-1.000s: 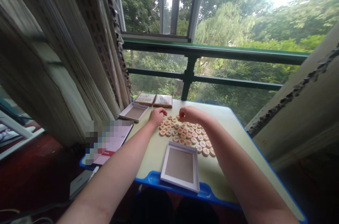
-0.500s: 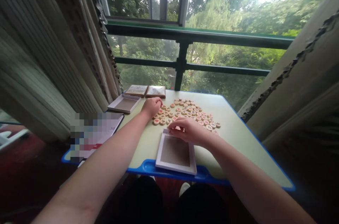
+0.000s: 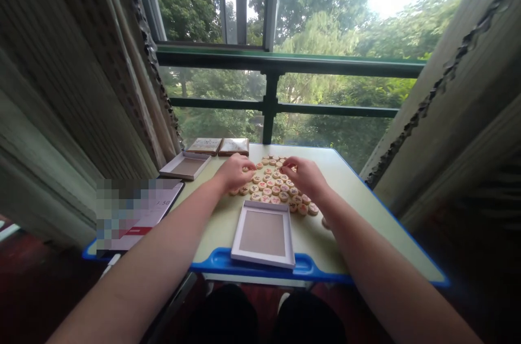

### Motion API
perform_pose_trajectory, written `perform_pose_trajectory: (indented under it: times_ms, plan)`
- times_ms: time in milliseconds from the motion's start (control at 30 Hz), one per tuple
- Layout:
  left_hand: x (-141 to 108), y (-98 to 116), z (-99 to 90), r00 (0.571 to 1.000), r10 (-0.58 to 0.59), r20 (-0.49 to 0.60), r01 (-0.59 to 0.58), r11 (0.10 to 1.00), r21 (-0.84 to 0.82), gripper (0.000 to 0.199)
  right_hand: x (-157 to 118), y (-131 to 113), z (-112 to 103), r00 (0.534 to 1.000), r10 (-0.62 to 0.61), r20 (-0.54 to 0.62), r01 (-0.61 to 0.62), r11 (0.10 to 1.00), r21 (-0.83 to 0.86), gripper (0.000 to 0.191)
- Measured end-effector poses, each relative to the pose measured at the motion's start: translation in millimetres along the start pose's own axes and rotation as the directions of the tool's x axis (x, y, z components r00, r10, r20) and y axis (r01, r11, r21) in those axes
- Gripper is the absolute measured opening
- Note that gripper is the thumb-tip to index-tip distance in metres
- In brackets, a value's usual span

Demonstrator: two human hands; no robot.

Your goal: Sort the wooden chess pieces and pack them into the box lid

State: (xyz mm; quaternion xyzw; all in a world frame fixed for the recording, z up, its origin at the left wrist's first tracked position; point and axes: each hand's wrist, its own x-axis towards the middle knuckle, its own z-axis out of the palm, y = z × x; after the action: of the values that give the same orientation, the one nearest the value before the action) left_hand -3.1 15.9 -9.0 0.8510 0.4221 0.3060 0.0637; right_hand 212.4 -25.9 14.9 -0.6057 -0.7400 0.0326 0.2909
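Note:
Many round wooden Chinese chess pieces (image 3: 267,184) with red and dark characters lie in a loose cluster on the pale table. My left hand (image 3: 237,172) rests at the cluster's left side, fingers curved over the pieces with a gap at the thumb. At the far right side of the cluster is my right hand (image 3: 303,174), its bent fingertips and thumb touching pieces, with no lifted piece visible. Some pieces are hidden under both hands. In front of the cluster lies a shallow white box tray (image 3: 262,233) with nothing in it.
Another shallow box tray (image 3: 186,165) stands at the back left, beside two flat boxes (image 3: 234,147). A tablet-like screen (image 3: 150,214), partly blurred, lies on the left. The table (image 3: 362,224) has a blue edge and faces a railed window between curtains.
My right hand has moved from above the tray's far edge to the back of the cluster. My left hand stays near the cluster's left side, its fingers reaching more to the right.

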Motion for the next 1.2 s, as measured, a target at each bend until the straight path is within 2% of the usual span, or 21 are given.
perform_pose_trajectory:
  times_ms: [133, 267, 367, 467, 567, 733, 900, 1067, 1200]
  plan:
    - [-2.3, 14.4, 6.3, 0.977, 0.131, 0.166, -0.131, 0.991, -0.007, 0.027, 2.1, 9.0, 4.9, 0.998, -0.005, 0.064, 0.007, 0.999, -0.037, 0.016]
    - [-2.8, 15.4, 11.2, 0.958, 0.139, 0.25, -0.136, 0.99, -0.029, 0.028, 2.1, 13.5, 15.1, 0.988, -0.043, 0.148, 0.051, 0.997, -0.051, 0.018]
    - [-2.8, 11.9, 11.4, 0.966, 0.114, 0.233, -0.105, 0.993, -0.051, 0.024, 3.0, 13.2, 23.3, 0.976, -0.086, 0.198, 0.098, 0.994, -0.056, 0.022]
    - [-2.7, 8.7, 11.3, 0.969, 0.107, 0.222, -0.097, 0.994, -0.056, 0.022, 4.6, 10.1, 28.0, 0.975, -0.075, 0.211, 0.098, 0.99, -0.102, 0.024]
    - [-1.7, 4.3, 11.9, 0.976, 0.088, 0.2, -0.079, 0.995, -0.054, 0.023, 4.5, 5.9, 26.1, 0.975, -0.063, 0.212, 0.099, 0.982, -0.16, 0.028]
    - [0.4, -9.5, 11.1, 0.996, -0.031, 0.087, 0.035, 0.999, -0.038, 0.028, -0.4, 2.2, 17.8, 0.949, -0.116, 0.292, 0.184, 0.959, -0.215, 0.033]
    - [0.8, -16.4, 9.9, 0.996, -0.077, 0.034, 0.076, 0.997, 0.025, 0.031, 0.5, 6.3, 20.7, 0.962, -0.106, 0.252, 0.179, 0.94, -0.289, 0.03]
    - [0.9, -13.0, 9.4, 0.998, -0.059, 0.033, 0.059, 0.998, 0.025, 0.03, 3.3, 11.5, 23.6, 0.964, -0.139, 0.227, 0.187, 0.96, -0.207, 0.024]
    - [2.1, -13.5, 8.0, 0.998, -0.063, 0.003, 0.063, 0.998, 0.021, 0.029, 3.7, 13.4, 24.0, 0.962, -0.1, 0.253, 0.142, 0.978, -0.153, 0.021]
